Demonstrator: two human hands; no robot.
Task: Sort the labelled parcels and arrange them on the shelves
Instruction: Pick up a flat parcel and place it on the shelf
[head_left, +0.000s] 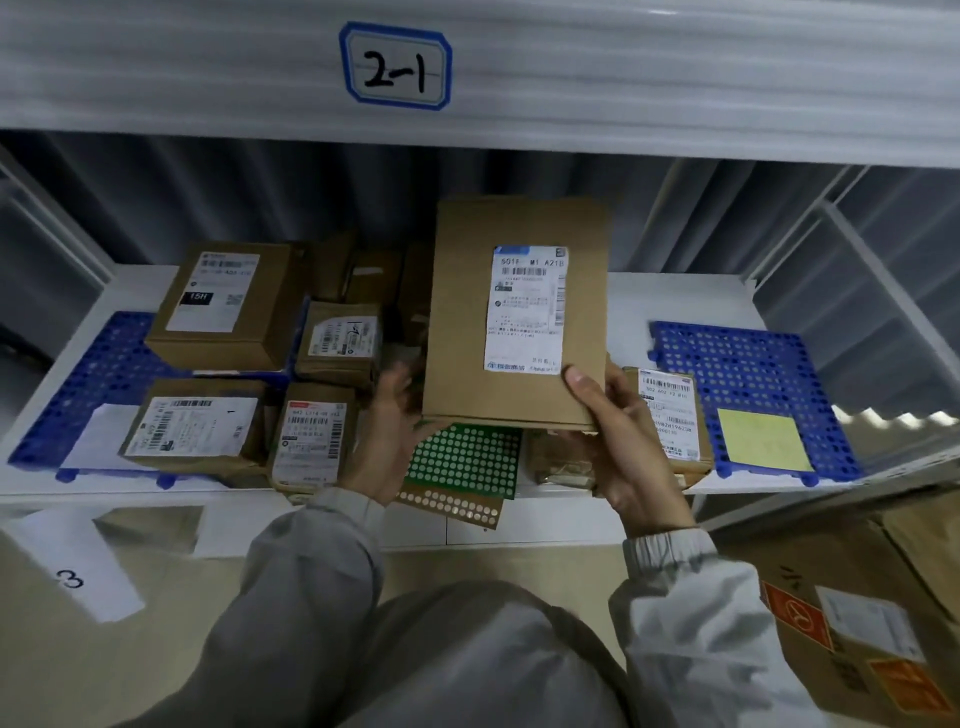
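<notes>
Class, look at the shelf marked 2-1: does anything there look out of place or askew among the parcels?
Yes. A green dotted sheet and a brown dotted sheet lie loose under the held parcel; the brown one overhangs the shelf's front edge. They are not boxes. The boxes at the left sit at mixed angles, not in rows.

brown parcel (519, 312) — white label (525, 309) — blue perforated mats (753, 374)
</notes>
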